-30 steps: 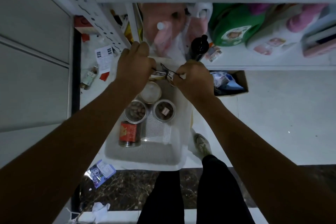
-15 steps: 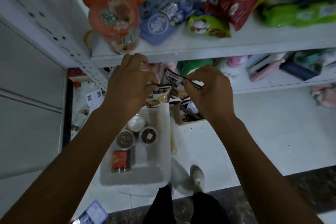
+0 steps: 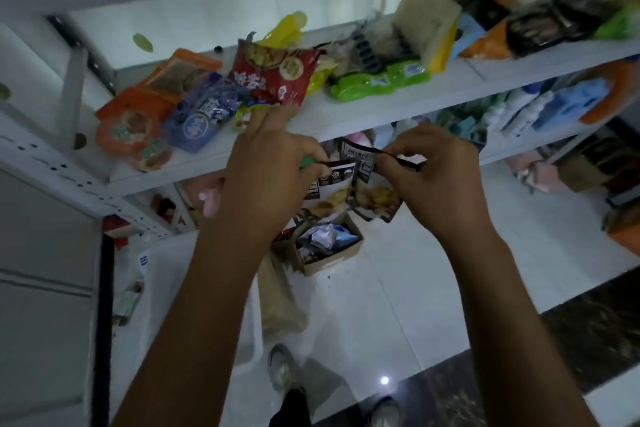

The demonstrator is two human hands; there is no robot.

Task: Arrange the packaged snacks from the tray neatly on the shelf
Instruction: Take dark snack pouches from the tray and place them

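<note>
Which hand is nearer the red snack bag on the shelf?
Left. The left hand is just below the red snack bag, fingertips near its lower edge; the right hand is lower and well off to its right.

This looks like a storeroom or small shop corner: a white metal rack with a perforated upright carries a shelf crowded with snack packets, bottles fill the tier below at right, and a cardboard box sits on the pale tiled floor.

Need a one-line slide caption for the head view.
Person's left hand and right hand pinch dark snack packets by their top edges in front of a white shelf holding colourful snack bags.
</note>
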